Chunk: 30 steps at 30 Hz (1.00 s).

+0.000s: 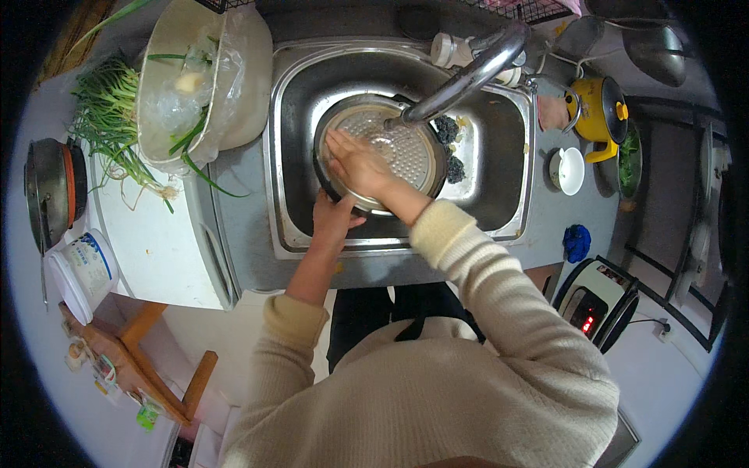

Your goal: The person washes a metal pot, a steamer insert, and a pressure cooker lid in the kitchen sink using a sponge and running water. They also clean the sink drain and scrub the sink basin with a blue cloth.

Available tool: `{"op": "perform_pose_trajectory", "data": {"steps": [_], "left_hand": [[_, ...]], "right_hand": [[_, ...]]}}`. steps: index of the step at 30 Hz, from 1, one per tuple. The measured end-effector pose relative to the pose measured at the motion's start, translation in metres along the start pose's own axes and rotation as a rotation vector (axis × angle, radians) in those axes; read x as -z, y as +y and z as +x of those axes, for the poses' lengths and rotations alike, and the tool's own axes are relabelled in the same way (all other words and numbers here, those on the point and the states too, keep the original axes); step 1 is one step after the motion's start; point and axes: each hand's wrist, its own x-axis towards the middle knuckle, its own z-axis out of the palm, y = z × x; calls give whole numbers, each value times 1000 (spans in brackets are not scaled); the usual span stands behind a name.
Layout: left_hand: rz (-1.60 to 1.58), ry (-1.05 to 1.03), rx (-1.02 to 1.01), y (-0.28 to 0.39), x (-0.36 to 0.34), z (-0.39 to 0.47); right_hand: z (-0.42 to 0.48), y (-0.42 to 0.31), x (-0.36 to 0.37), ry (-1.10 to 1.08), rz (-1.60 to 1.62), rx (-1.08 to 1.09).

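Observation:
A round metal pan [439,181] with a dark rim stands in the stainless steel sink [497,205]. Inside it lies a perforated metal steamer plate [404,146], wet on top. My left hand [333,219] grips the pan's near-left edge, thumb uppermost. Flat against the plate's left part rests my right hand [357,167], slightly blurred and grasping nothing. The chrome faucet [468,76] reaches over the plate, and water splashes below its spout. Dark scouring pads [450,146] lie in the sink just right of the pan.
Left of the sink are a large plastic-lined tub [246,88] and a bunch of green onions [111,117]. On the right stand a white bowl [570,171], a yellow electric pot [591,111] and a blue crumpled cloth [577,243]. An appliance with a lit display [594,304] sits nearer.

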Motion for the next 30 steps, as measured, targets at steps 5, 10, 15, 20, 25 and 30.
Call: {"op": "perform_pose_trajectory", "data": {"steps": [5,10,15,20,25,30], "left_hand": [[-68,6,-13,-8,-2,-10],[-95,137,-71,-13,-11,-5],[-37,123,-25,0,2,-4],[-81,120,22,0,22,-4],[38,-75,33,10,41,24],[737,253,-543,5,30,98]], "right_hand": [[23,22,5,51,166,-467],[7,7,13,-30,8,-346],[14,68,2,75,110,44],[-26,103,48,193,56,-244],[-93,139,62,-166,1742,-1048],[-123,93,59,246,1494,-875]]}}
